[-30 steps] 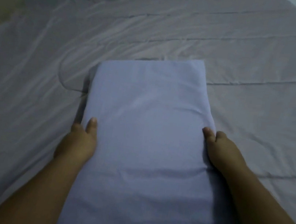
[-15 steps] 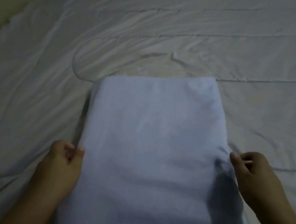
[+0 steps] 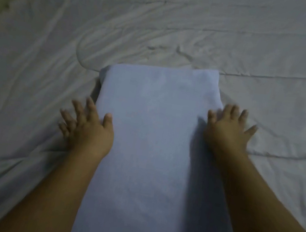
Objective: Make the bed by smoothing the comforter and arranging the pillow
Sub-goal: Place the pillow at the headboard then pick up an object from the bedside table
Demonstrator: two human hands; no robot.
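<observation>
Between your two hands: one pale blue pillow (image 3: 151, 135), lying lengthwise on the grey comforter (image 3: 180, 30), its far end pointing away from you. At its left edge: your left hand (image 3: 88, 130), fingers straight and spread over the bedding, thumb resting on the pillow's top. At its right edge: your right hand (image 3: 227, 131), fingers likewise splayed, thumb touching the pillow, gripping nothing. Beyond both hands: comforter creased, stitched seams running across.
</observation>
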